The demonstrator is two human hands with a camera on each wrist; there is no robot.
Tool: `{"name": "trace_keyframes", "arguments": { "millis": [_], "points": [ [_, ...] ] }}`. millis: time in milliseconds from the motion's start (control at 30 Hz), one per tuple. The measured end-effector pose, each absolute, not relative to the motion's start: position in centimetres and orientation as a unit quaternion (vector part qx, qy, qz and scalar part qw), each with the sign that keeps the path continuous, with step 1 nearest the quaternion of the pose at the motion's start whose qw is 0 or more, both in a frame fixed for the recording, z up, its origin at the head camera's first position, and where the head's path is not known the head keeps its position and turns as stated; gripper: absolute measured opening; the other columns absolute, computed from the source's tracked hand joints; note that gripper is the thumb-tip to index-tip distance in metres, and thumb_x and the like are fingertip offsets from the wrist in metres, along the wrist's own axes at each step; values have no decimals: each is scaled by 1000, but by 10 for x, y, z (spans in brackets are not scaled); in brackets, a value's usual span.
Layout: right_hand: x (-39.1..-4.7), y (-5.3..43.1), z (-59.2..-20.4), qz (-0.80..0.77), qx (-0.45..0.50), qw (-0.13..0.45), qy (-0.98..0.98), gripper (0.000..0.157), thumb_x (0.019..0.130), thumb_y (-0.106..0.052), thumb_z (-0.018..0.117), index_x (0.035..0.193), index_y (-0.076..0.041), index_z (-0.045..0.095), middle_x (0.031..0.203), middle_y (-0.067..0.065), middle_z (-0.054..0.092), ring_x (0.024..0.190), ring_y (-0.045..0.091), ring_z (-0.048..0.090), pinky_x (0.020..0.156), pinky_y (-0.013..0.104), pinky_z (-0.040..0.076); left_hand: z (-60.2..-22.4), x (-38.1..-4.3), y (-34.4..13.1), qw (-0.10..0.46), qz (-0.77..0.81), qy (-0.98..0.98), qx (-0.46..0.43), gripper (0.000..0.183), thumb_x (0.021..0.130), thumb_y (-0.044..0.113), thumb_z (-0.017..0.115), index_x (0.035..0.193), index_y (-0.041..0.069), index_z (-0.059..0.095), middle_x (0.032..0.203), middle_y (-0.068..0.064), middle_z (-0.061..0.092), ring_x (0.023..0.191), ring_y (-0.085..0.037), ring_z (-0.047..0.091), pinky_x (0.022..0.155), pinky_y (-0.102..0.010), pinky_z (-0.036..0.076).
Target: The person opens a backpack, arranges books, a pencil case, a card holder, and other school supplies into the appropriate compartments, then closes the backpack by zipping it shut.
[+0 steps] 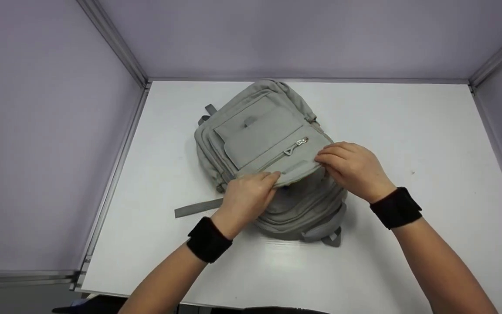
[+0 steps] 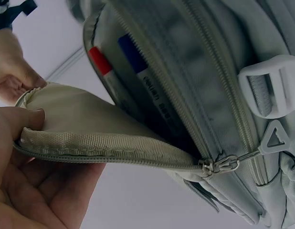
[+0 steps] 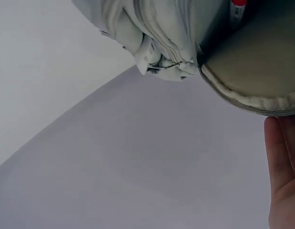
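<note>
A grey-green backpack lies tilted on the white table, its front facing up. My left hand pinches the edge of the front pocket's unzipped flap, thumb on the lining side. On the same edge, farther right, the fingertips and thumb of my right hand pinch the cloth. Inside the open pocket, the left wrist view shows a red-capped marker beside a blue-capped marker. A metal zipper slider sits at one end of the opening. The pocket's bottom is hidden.
A loose grey strap stretches left from the bag across the table. Another strap end lies at its lower right. Pale walls with metal rails enclose the table at the back and sides.
</note>
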State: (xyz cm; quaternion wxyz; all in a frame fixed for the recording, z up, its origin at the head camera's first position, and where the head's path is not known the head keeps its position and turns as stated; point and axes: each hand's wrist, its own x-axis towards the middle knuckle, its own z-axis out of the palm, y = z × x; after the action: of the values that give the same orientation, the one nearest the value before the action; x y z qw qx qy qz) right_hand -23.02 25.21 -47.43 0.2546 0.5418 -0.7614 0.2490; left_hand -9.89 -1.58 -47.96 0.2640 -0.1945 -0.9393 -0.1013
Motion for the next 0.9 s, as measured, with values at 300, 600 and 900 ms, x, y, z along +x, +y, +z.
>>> {"name": "trace_keyframes", "arguments": {
  "millis": [300, 600, 900],
  "points": [
    [-228, 266, -511, 210, 549, 213, -781, 23, 83, 6, 77, 103, -5, 74, 102, 6, 70, 94, 27, 66, 79, 41, 55, -514, -95, -1, 251, 26, -935, -251, 33, 98, 15, 66, 131, 18, 72, 106, -4, 66, 93, -22, 64, 52, -32, 52],
    [-226, 265, -526, 157, 536, 197, -806, 14, 87, 3, 72, 94, -8, 66, 99, 6, 64, 94, 28, 63, 80, 41, 54, -533, -97, 4, 215, 43, -940, -261, 9, 98, 9, 63, 102, 16, 65, 90, 0, 57, 80, -19, 59, 62, -32, 47],
    [-227, 268, -532, 167, 547, 170, -802, 10, 88, -1, 69, 95, -7, 65, 101, 6, 62, 96, 27, 61, 81, 41, 52, -538, -99, 2, 194, 14, -947, -255, 27, 93, 37, 74, 91, 16, 57, 90, 0, 57, 82, -20, 59, 67, -34, 46]
  ]
}}
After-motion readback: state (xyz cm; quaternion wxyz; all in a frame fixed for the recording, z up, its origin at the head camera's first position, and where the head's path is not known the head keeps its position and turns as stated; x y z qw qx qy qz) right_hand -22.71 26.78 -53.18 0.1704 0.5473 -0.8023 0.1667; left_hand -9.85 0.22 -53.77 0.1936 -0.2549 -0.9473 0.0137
